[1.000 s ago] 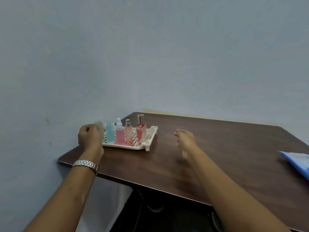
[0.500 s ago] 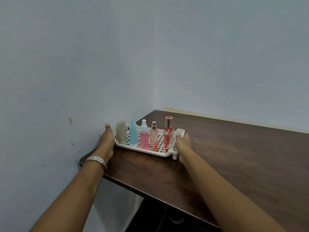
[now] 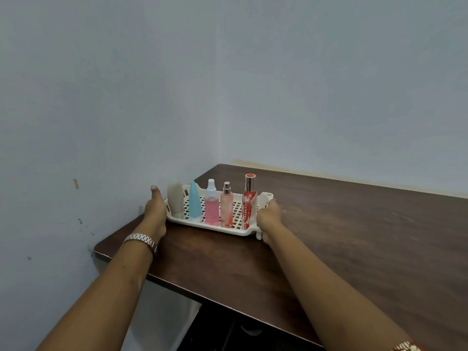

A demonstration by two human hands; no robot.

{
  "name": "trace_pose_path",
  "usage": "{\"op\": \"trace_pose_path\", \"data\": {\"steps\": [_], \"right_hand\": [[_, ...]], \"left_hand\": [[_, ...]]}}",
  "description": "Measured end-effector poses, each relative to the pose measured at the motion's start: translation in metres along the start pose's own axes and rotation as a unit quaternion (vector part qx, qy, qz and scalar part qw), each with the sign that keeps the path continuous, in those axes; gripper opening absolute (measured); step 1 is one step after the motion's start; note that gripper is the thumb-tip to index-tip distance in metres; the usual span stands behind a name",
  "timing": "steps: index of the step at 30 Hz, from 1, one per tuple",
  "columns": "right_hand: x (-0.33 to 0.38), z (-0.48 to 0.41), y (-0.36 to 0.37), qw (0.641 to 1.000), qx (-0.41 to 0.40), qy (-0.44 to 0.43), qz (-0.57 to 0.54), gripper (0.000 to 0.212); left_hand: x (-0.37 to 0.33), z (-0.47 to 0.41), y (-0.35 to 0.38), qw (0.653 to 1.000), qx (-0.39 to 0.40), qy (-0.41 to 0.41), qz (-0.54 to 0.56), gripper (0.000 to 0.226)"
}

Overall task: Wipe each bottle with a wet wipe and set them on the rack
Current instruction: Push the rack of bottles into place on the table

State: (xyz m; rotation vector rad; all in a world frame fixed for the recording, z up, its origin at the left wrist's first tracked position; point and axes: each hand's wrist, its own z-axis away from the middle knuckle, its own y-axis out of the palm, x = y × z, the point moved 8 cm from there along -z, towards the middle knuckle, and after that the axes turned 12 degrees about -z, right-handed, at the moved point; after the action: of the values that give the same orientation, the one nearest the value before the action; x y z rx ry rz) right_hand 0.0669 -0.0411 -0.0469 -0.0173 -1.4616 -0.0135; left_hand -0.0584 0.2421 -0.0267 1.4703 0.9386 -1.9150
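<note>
Bottles (image 3: 212,211) stand upright on perforated plastic rack (image 3: 236,231).

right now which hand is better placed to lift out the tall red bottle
Right. The right hand grips the right end of the rack, just beside the tall red bottle. The left hand is at the opposite end, with four bottles between it and the red one.

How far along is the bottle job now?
Done: five bottles stand upright on the white perforated plastic rack: beige tube, teal cone, pink sprayer, peach sprayer, tall red bottle. In hand: left hand rests against its left end, right hand grips its right end. Left: no other bottle is in view; wiping cannot be checked.
</note>
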Motion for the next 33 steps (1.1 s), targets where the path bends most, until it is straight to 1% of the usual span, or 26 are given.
{"op": "trace_pose_path", "data": {"steps": [3, 6, 10, 13, 16, 23, 28, 33], "right_hand": [[0.001, -0.003, -0.020, 1.000, 0.004, 0.005, 0.000, 0.043], [0.004, -0.007, -0.050, 1.000, -0.006, 0.001, -0.022, 0.039], [0.011, -0.007, -0.098, 0.999, -0.019, 0.002, -0.050, 0.032], [0.013, -0.015, -0.137, 0.998, -0.032, -0.003, -0.053, 0.032], [0.017, -0.019, -0.177, 0.996, -0.043, -0.011, -0.080, 0.030], [0.030, -0.022, -0.261, 0.996, -0.061, -0.025, -0.053, 0.029], [0.033, -0.025, -0.301, 0.997, -0.066, -0.022, -0.040, 0.028], [0.033, -0.038, -0.328, 0.996, -0.080, -0.017, -0.040, 0.032]], "left_hand": [[-0.004, 0.013, 0.019, 1.000, 0.017, -0.004, 0.000, 0.076], [-0.010, 0.028, 0.046, 0.999, 0.047, -0.002, 0.011, 0.075], [-0.017, 0.053, 0.086, 0.997, 0.080, 0.001, 0.010, 0.075], [-0.022, 0.074, 0.120, 0.994, 0.106, 0.005, 0.004, 0.076], [-0.027, 0.097, 0.153, 0.991, 0.135, 0.004, 0.002, 0.074], [-0.033, 0.145, 0.227, 0.979, 0.203, 0.009, 0.003, 0.075], [-0.035, 0.169, 0.262, 0.975, 0.223, 0.018, 0.001, 0.073], [-0.040, 0.181, 0.283, 0.974, 0.223, 0.038, -0.011, 0.071]]}}
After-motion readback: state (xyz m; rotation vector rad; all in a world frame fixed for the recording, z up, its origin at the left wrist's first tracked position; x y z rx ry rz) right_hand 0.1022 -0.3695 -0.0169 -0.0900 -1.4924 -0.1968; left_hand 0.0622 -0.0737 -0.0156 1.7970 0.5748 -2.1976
